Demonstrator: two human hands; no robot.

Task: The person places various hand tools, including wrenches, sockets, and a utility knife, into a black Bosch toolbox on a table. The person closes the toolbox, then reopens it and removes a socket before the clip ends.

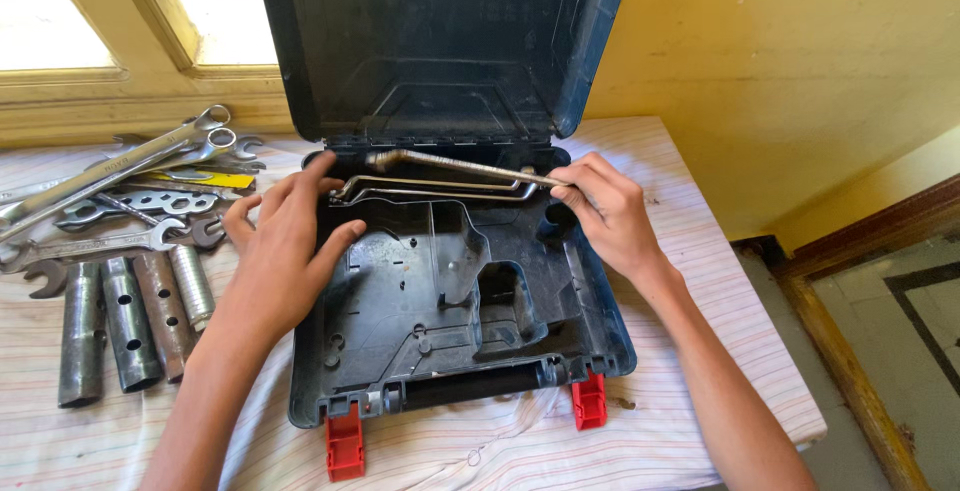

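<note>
An open dark blue tool case point(600, 336) lies on the table with its lid standing up. My right hand point(608, 213) grips one end of a long offset ring spanner point(450, 166), held over the back of the case. Two more bent spanners point(430, 189) lie in the rear slot just below it. My left hand point(285, 246) hovers with spread fingers over the case's left edge, holding nothing, its fingertips near the spanners' left ends.
Several open-ended and combination wrenches point(130, 166) lie heaped at the left on the striped cloth point(700, 281). Several tube sockets point(130, 321) stand in a row beside them. Two red latches point(345, 441) hang at the case's front. A yellow wall and window frame stand behind.
</note>
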